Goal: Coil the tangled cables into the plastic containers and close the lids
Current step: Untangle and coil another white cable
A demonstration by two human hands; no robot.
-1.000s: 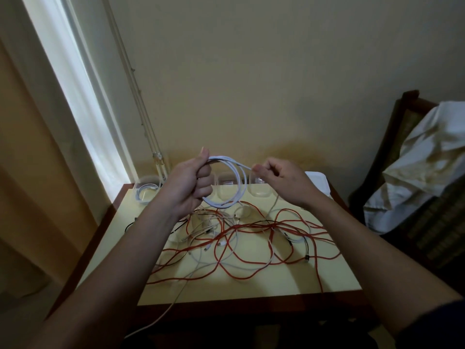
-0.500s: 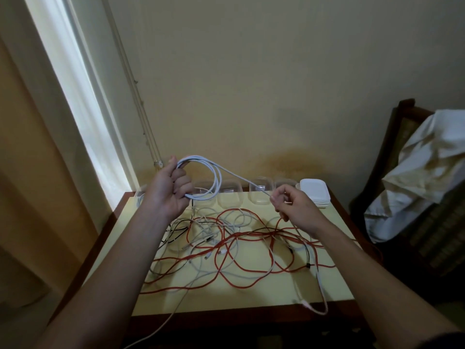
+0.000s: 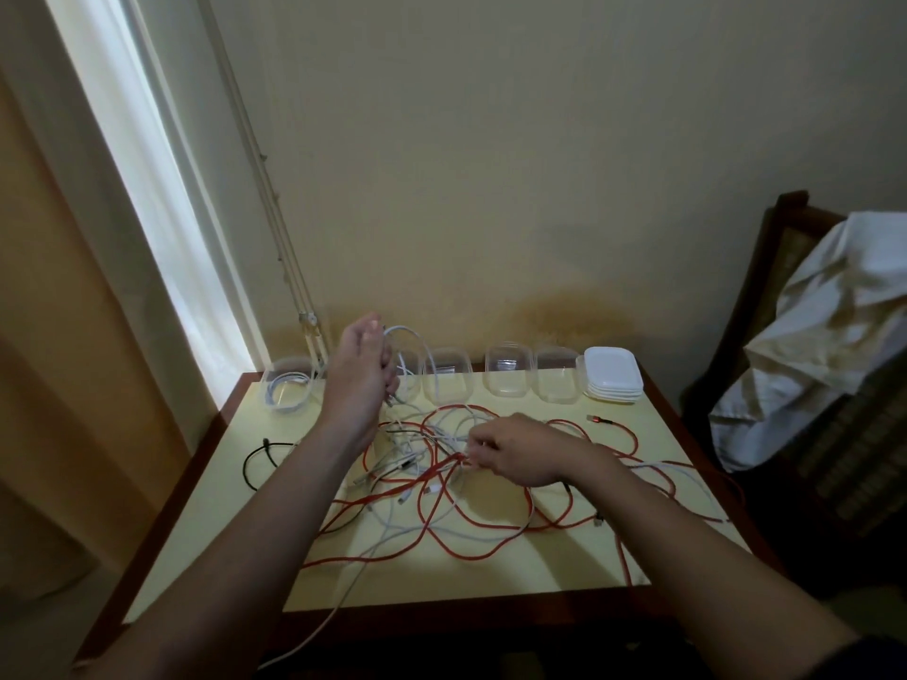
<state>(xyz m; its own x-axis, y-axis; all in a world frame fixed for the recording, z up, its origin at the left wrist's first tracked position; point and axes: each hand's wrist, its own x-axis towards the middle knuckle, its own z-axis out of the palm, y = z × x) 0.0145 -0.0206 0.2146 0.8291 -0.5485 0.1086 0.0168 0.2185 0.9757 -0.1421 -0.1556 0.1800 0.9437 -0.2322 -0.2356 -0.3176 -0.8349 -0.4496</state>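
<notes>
Landmark: rectangular yellow-topped wooden table (image 3: 564,571) – every place below is told from it.
Left hand: the left hand (image 3: 360,370) is raised over the table's far left part, fingers curled round a coiled white cable (image 3: 411,336), whose loops stand up beside the fingers.
Right hand: the right hand (image 3: 515,451) is low over the table's middle, fingertips pinched into the tangle of red, white and black cables (image 3: 471,532); which strand it grips I cannot tell.
Tangle: spread across the table's middle and right side, with one white strand hanging over the near edge.
Filled tub: a clear plastic oval container (image 3: 289,385) at the far left corner holds another coiled white cable; no lid on it.
Empty tubs: three clear plastic containers (image 3: 508,377) stand in a row along the far edge, open; one more is partly hidden behind the left hand.
Lids: a stack of white plastic lids (image 3: 613,380) at the far right corner – just beside the last tub.
Off the table: a dark wooden chair draped with white cloth (image 3: 834,336) stands to its right.
</notes>
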